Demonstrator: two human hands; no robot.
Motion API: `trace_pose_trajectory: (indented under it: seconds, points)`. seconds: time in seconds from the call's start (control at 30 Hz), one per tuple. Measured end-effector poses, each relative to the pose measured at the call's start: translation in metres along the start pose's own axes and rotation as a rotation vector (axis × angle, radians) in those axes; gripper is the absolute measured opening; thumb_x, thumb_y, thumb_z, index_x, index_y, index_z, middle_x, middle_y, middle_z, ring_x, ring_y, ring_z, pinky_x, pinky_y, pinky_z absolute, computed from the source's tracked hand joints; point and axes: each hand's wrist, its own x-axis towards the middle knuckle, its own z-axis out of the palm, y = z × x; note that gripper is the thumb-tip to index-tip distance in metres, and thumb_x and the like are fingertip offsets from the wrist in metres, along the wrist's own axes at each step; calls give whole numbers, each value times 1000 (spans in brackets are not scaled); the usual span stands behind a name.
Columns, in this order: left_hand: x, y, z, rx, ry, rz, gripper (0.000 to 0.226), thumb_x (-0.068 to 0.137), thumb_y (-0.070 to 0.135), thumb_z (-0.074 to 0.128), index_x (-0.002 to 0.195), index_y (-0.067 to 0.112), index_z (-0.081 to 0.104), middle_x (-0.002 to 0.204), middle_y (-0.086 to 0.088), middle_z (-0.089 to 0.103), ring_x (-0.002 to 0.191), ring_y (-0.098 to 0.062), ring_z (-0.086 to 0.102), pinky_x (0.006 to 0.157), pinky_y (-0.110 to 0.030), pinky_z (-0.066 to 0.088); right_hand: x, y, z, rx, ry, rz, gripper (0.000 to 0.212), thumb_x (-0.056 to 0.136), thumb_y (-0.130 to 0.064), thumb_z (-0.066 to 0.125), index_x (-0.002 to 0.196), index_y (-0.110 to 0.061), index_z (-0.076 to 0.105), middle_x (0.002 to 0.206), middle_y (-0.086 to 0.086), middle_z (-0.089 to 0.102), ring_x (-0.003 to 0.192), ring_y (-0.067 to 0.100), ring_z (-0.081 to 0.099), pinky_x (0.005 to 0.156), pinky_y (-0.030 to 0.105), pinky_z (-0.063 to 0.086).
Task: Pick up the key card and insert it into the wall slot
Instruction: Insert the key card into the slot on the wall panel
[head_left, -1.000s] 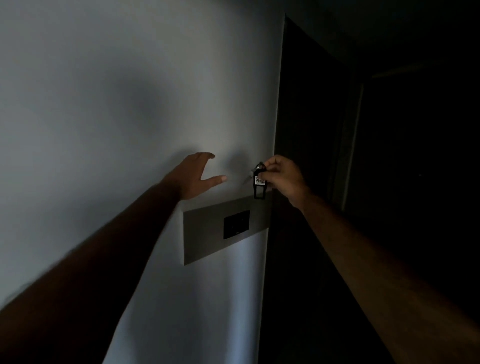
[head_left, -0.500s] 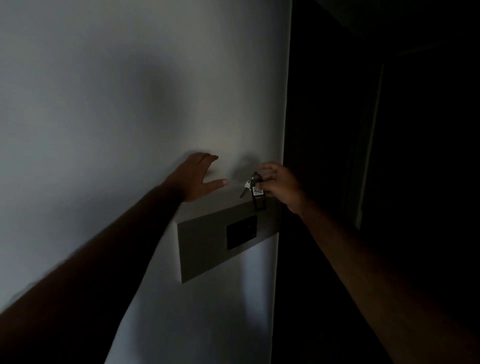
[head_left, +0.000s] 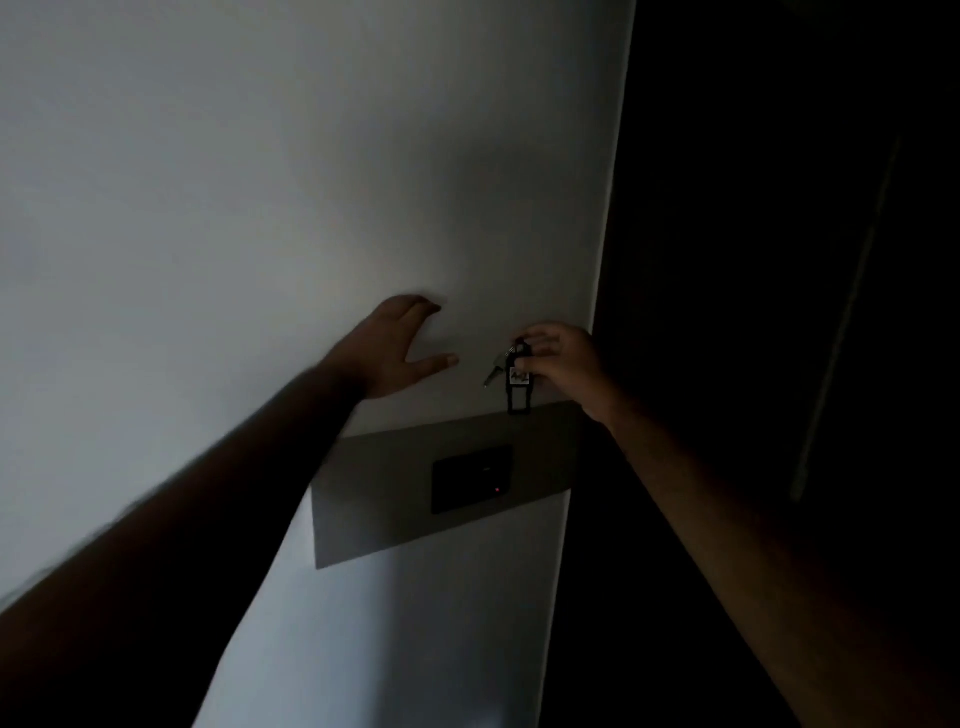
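Dim hallway wall with grey panel (head_left: 374, 499) as landmark. Right hand (head_left: 563, 364), just above the panel's upper right corner, pinches the black key card (head_left: 518, 387), its lower end touching the panel's top edge. Left hand (head_left: 395, 348), open, fingers spread, rests on the wall above the panel. Black slot unit (head_left: 471, 478) sits mid-panel.

Two bare forearms in view, no sleeves, no watch or rings visible. Left hand (head_left: 395, 353) at ten o'clock, right hand (head_left: 563, 364) at two o'clock; the dim light hides finer detail.
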Motion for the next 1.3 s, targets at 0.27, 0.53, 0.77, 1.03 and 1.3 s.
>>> trace_pose_trajectory:
  seconds: [0.27, 0.53, 0.77, 1.03, 1.3]
  points:
    - [-2, 8, 17, 115, 18, -20, 93, 86, 73, 47, 147, 4, 48, 155, -18, 46, 149, -31, 36, 122, -34, 24, 20, 29, -2, 26, -90, -31, 33, 77, 4, 77, 91, -25, 71, 81, 3, 73, 68, 2, 71, 59, 16, 56]
    - [15, -12, 15, 149, 106, -13, 84, 89, 69, 52, 147, 9, 49, 155, -15, 46, 148, -28, 38, 122, -37, 31, 44, 43, 2, -9, -131, -41, 30, 75, -2, 81, 99, -18, 75, 88, 9, 77, 80, 16, 75, 70, 28, 62]
    - [20, -18, 34, 229, 130, 39, 83, 90, 69, 54, 149, 11, 47, 158, -14, 43, 149, -31, 36, 122, -41, 30, 57, 71, 7, 6, -217, -43, 28, 74, 2, 80, 92, -19, 72, 85, 10, 76, 76, 17, 73, 62, 27, 59]
    - [17, -16, 50, 335, 142, -88, 90, 86, 72, 55, 146, 6, 49, 159, -17, 42, 149, -35, 36, 122, -47, 30, 88, 96, 9, 11, -387, -87, 28, 75, 4, 79, 93, -17, 72, 84, 7, 75, 78, 17, 74, 64, 29, 61]
    - [22, -6, 75, 453, 155, -191, 93, 89, 78, 45, 150, 6, 43, 166, -21, 27, 153, -40, 28, 120, -53, 31, 93, 134, 16, 35, -523, -123, 29, 74, 6, 78, 86, -21, 72, 85, 11, 75, 78, 19, 72, 70, 38, 63]
